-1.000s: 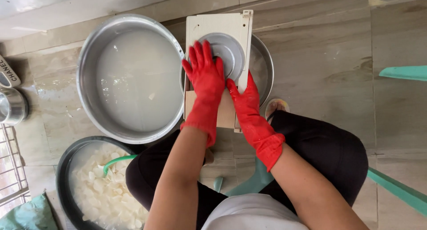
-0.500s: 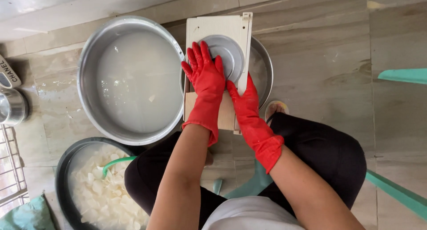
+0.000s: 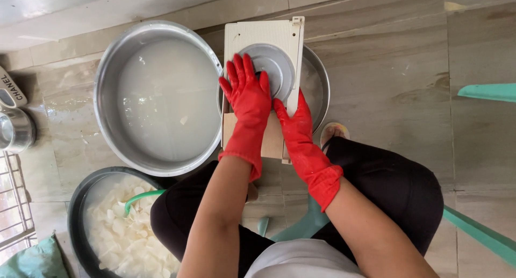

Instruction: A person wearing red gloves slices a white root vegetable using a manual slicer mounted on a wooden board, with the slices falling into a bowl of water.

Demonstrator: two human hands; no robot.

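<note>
— What fills the frame?
— A seated person in red rubber gloves: the left hand [image 3: 248, 98] lies flat on a cream slicer board [image 3: 263, 47] with a grey round disc [image 3: 274, 68], the right hand [image 3: 294, 119] at its near right edge.
— And around it?
— Left, a steel basin [image 3: 156, 95] of cloudy water; near left, a dark tub [image 3: 115, 229] (full of white slices).

The person is wearing long red rubber gloves on the left hand [image 3: 248, 103] and right hand [image 3: 294, 128], black pants [image 3: 392, 186], and a white top [image 3: 301, 262].
</note>
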